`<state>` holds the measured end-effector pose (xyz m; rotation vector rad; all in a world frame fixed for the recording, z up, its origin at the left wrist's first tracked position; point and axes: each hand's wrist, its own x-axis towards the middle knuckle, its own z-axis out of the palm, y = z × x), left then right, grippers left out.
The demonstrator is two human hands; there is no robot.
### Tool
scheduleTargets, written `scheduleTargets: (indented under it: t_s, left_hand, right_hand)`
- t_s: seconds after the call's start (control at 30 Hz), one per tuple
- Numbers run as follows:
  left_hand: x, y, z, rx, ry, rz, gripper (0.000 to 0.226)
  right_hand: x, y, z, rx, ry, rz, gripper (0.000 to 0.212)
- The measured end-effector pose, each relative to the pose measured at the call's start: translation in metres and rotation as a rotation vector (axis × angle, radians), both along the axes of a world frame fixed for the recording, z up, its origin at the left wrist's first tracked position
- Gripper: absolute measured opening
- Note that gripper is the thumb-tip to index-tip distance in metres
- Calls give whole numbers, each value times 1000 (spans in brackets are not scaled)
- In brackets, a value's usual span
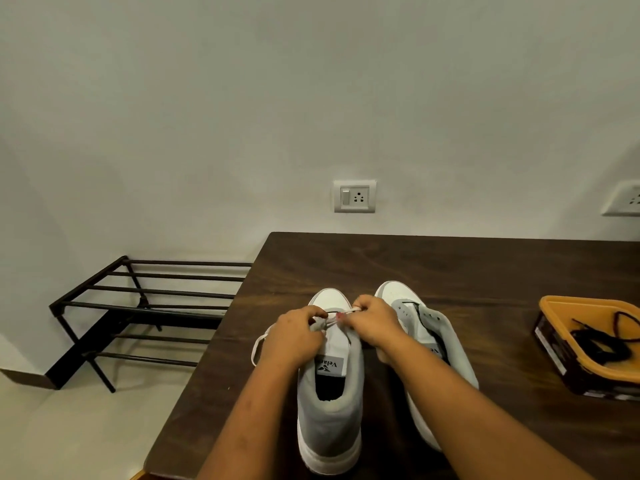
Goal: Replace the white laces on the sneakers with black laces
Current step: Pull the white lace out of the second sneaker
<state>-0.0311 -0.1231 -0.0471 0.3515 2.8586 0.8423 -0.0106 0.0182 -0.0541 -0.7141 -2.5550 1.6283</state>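
Worktop: dark brown wooden worktop [450, 265]; both sneakers are set heels near, toes far, so the eyelets face the hands.
Left sneaker: grey-and-white high-top sneaker [329, 410], near centre; a flat white lace [258, 344] is threaded at its far eyelets, with a slack loop off its left side.
Left hand [294, 336]: fingers curled, white lace pinched over the tongue.
Right hand [372, 318]: fingers curled, same lace pinched at the far eyelets, judged to be for drawing it out.
Right sneaker: matching sneaker [446, 344] just beside, right; whether its dark strand is lace or trim cannot be told.
Black laces [599, 348]: coiled in an orange plastic tray [568, 301], far right, well apart, probably kept ready for relacing.
Stage: judged to be white lace removal.
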Motion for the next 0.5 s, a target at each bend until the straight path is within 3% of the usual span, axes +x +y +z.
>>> scheduleTargets:
  t_s: [0.13, 0.23, 0.3, 0.4, 0.5]
  left_hand:
    - [1, 1, -2, 6, 23, 24, 32]
    - [-2, 0, -5, 26, 7, 53, 30]
    - [-1, -1, -5, 48, -8, 73, 29]
    - [0, -2, -5, 76, -6, 97, 29]
    - [0, -1, -4, 95, 4, 107, 26]
  right_hand:
    - [-2, 8, 1, -484, -22, -129, 20]
    - [0, 13, 4, -642, -45, -167, 18]
    - [0, 12, 2, -435, -37, -125, 17]
    - [0, 7, -1, 245, 43, 53, 34]
    - [0, -5, -1, 464, 106, 256, 31]
